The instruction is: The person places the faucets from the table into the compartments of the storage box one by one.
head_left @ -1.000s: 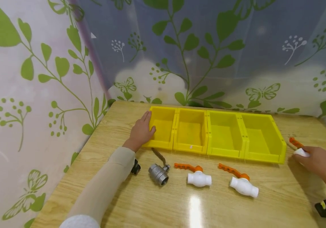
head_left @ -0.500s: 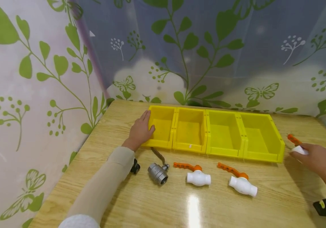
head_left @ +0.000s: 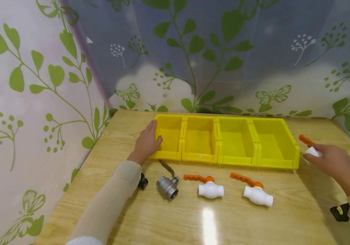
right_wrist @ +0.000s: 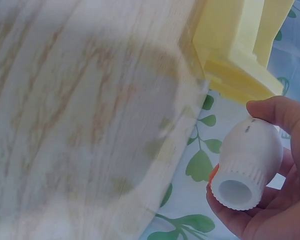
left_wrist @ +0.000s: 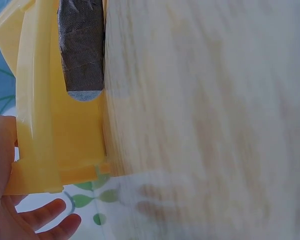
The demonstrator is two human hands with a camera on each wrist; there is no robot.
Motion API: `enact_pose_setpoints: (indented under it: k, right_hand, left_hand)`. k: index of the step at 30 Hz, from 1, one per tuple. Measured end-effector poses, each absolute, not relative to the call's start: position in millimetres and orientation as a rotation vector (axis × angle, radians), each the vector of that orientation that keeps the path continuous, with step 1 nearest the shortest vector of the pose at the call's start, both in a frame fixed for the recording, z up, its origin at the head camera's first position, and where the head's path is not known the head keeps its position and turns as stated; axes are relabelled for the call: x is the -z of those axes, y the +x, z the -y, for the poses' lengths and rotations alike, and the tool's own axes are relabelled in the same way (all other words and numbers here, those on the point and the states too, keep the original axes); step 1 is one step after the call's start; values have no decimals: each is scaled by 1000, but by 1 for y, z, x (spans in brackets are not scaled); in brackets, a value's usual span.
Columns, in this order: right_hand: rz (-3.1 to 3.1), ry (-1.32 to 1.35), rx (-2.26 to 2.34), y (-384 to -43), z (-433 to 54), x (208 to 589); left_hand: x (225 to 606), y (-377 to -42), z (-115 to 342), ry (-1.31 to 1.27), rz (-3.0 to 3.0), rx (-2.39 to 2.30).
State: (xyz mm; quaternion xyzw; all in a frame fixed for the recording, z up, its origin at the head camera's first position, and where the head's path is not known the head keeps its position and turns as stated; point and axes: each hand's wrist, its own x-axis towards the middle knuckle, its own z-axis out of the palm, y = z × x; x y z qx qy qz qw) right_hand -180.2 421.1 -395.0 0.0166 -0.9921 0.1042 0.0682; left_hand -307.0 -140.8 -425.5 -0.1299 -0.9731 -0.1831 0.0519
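My left hand (head_left: pixel 145 143) grips the left wall of the leftmost yellow storage bin (head_left: pixel 168 157), thumb over the rim and fingers along the outside. In the left wrist view, its fingers (left_wrist: pixel 42 215) extend past the bin's edge. My right hand (head_left: pixel 334 161) holds a white plastic ball valve (right_wrist: pixel 252 150) with an orange handle (head_left: pixel 305 140), to the right of the row of bins. The right wrist view shows the valve's ribbed open end, with thumb and fingers around the body.
Joined bins (head_left: pixel 273 162) stand in a row at the back of the wooden table (head_left: pixel 162 224). In front lie a metal ball valve (head_left: pixel 167 188) and two white ball valves, one in the middle (head_left: pixel 211 190) and one at right (head_left: pixel 258 196). Patterned cloth (head_left: pixel 199 78) hangs behind.
The head view has shifted slightly, moving the scene a little left. Both hands keep their holds, and the loose valves lie as before.
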Motion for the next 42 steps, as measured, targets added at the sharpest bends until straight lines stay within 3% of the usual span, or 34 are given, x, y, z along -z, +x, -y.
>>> enact_pose_setpoints:
  k: [11,28,42]
  right_hand:
    - [2951,-160,-435,-176,-408,391]
    - [2866,-26,-342,-179,-408,391]
    - [2872,-93,-365,-177,-403,388]
  left_hand:
    - [427,-306,139,-399,2945,560]
    - [426,-305,141,-383,2940,580]
    - [424,-305,141,-370,2983,545]
